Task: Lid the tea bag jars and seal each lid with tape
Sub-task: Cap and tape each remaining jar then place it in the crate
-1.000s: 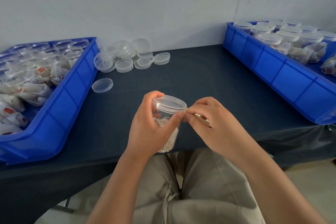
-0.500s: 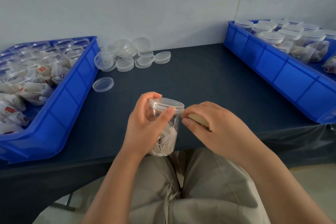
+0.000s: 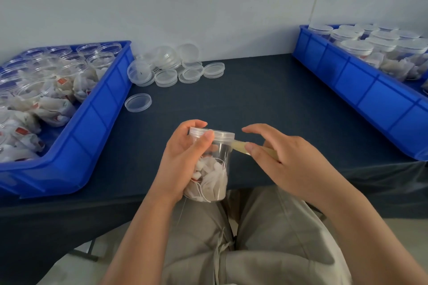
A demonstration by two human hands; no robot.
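The clear jar (image 3: pixel 214 169) is sitting in the left hand (image 3: pixel 183 159) over the near edge of the bench (image 3: pixel 266 104). White tea bags are filling its lower half and a clear lid (image 3: pixel 216 134) is capping it. The left hand is gripping the jar, thumb on the lid's rim. The right hand (image 3: pixel 284 159) is pinching a yellowish tape strip (image 3: pixel 239 146) that is touching the lid's side. The dark bench is carrying 2 blue bins (image 3: pixel 92 127) and loose lids (image 3: pixel 176 69) by a white wall (image 3: pixel 208 7).

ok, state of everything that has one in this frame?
held jar: lidded, gripped by left hand
tape strip: one end on the lid rim, other held by right hand
left bin jars: open, no lids
right bin jars: lidded
loose lids: off, on table
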